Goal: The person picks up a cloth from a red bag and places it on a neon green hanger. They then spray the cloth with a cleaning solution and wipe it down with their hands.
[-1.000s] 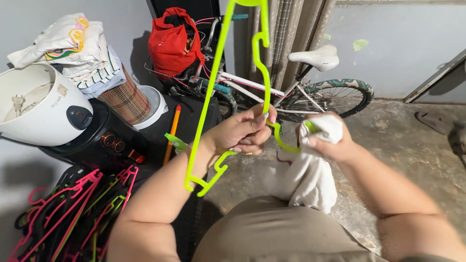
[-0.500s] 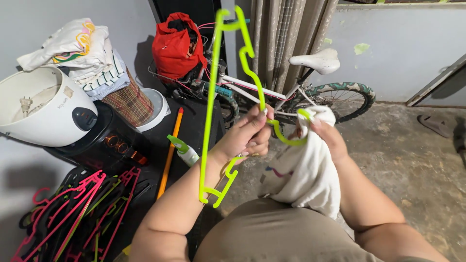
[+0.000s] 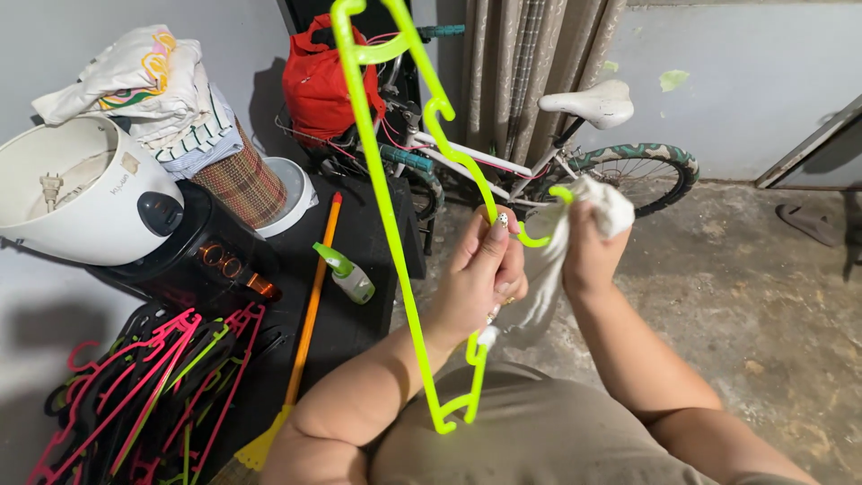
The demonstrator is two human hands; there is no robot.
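1. A pile of pink hangers (image 3: 135, 395) lies far left on the floor.
2. The left hand (image 3: 485, 269) grips the upright green hanger (image 3: 386, 207).
3. Just right, the right hand (image 3: 588, 251) clutches a white cloth (image 3: 548, 269) at the hanger's hook.

One spray bottle, one small label

A small spray bottle (image 3: 346, 273) with a green trigger and pale body lies left of centre on the black surface (image 3: 368, 224); a faint grey label (image 3: 119, 186) marks the white appliance (image 3: 85, 193) at upper left.
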